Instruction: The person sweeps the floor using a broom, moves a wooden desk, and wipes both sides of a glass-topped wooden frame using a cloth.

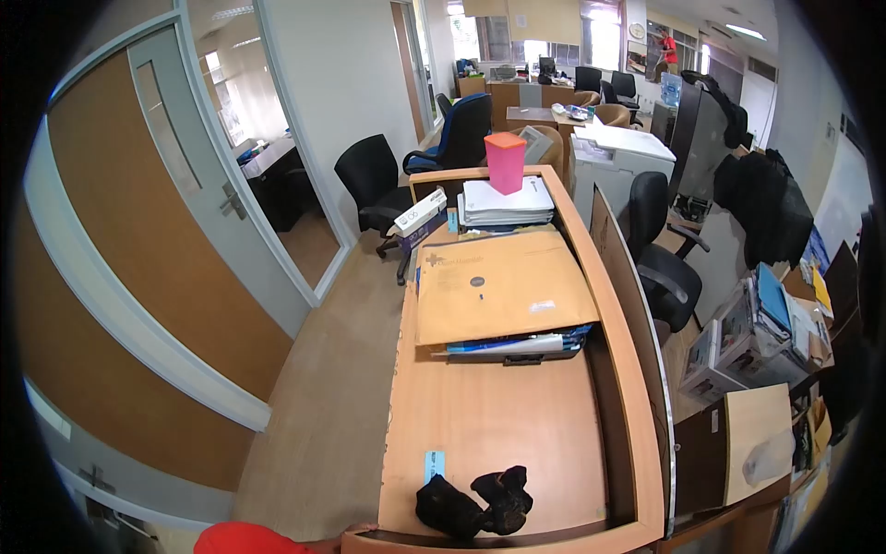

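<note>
At the bottom edge, beside a red sleeve (247,539), my left hand (358,529) is at the near left corner of a light wooden desk (498,406). Its fingers are too small and cut off to make out. My right hand is out of view. Two crumpled black items (448,508) (504,499) lie at the near end of the desktop, and a light blue card (435,464) is just behind them. Farther up, a large brown envelope (503,286) covers blue and white folders and a dark case (524,358).
Behind the envelope are stacked papers (508,205), a pink container (505,163) and a white box (420,212). Black chairs (374,175) (660,268) stand on both sides. Boxes (738,342) crowd the right. Floor (314,406) runs along the left. A person in red (667,51) is far back.
</note>
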`<state>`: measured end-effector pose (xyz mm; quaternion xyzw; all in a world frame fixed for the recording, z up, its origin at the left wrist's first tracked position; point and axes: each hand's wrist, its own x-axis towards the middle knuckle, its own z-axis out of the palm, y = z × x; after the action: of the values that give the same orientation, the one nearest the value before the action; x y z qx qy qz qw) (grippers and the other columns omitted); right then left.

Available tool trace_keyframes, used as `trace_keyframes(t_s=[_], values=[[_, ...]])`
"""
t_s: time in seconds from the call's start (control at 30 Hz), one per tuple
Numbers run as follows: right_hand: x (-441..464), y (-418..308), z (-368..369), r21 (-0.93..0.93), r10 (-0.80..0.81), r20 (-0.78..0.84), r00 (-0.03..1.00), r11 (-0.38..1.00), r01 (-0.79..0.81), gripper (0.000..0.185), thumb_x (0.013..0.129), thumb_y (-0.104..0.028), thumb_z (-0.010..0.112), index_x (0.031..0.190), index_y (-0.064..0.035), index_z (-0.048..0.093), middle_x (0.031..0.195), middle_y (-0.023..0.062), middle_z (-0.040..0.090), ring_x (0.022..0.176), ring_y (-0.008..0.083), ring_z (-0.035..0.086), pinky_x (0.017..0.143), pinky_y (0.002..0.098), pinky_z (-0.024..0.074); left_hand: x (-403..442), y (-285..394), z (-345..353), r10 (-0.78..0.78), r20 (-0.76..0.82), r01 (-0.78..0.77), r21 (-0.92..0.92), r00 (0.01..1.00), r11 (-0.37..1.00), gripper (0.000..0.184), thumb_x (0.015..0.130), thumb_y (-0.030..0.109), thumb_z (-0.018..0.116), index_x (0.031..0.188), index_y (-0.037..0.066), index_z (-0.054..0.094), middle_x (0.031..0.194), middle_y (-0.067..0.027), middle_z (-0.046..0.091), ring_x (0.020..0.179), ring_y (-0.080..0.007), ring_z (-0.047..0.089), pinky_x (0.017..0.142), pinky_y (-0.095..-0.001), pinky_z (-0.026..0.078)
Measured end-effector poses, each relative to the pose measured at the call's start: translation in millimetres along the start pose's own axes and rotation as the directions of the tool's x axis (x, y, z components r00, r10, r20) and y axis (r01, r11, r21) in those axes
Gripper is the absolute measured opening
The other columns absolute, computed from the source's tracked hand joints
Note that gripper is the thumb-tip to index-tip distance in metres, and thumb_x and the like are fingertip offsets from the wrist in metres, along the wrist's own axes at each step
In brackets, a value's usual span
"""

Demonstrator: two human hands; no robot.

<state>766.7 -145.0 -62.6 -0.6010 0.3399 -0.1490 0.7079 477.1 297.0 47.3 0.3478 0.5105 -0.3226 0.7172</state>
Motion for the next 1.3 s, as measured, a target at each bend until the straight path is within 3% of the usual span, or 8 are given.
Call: trace_keyframes(t_s=[0.3,0.73,1.1,1.3], values=[[-12,18,-11,0.029,-0.017,-0.027,1.000,0.999,0.017,0.036,0.091,-0.026,0.050,0.118,-0.0030,0.053,0.108,0.0104,0.061,0.089,0.0238,0.063,0.075,0.0391,0.0538,7,16,-25,0.025,0.003,-0.025,0.078,1.000,0.997,0.043,0.089,0.041,0.049,0.114,0.007,0.059,0.108,-0.0130,0.064,0.091,-0.0276,0.063,0.080,-0.0434,0.051],[-96,67,-26,0.062,-0.052,-0.188,0.981,0.996,0.065,0.035,0.091,-0.025,0.051,0.117,-0.0019,0.054,0.107,0.0111,0.061,0.088,0.0239,0.062,0.075,0.0394,0.0538,13,53,-121,-0.043,0.071,0.027,0.212,0.996,0.977,0.045,0.090,0.043,0.048,0.116,0.008,0.059,0.108,-0.0125,0.064,0.090,-0.0269,0.064,0.078,-0.0427,0.052],[-134,86,-48,0.047,-0.055,-0.258,0.965,0.996,0.069,0.035,0.091,-0.024,0.051,0.116,-0.0009,0.054,0.107,0.0116,0.061,0.088,0.0240,0.062,0.074,0.0396,0.0539,18,48,-165,-0.105,0.111,0.074,0.248,0.988,0.966,0.046,0.091,0.043,0.047,0.118,0.008,0.058,0.108,-0.0121,0.065,0.089,-0.0263,0.064,0.076,-0.0421,0.052],[-139,87,-67,0.042,-0.030,-0.224,0.974,0.998,0.041,0.035,0.090,-0.023,0.051,0.116,-0.0004,0.055,0.106,0.0120,0.062,0.087,0.0240,0.062,0.074,0.0398,0.0539,27,29,-191,-0.055,0.170,0.025,0.176,0.984,0.984,0.046,0.091,0.044,0.047,0.119,0.008,0.058,0.108,-0.0118,0.065,0.089,-0.0260,0.064,0.076,-0.0417,0.053]])
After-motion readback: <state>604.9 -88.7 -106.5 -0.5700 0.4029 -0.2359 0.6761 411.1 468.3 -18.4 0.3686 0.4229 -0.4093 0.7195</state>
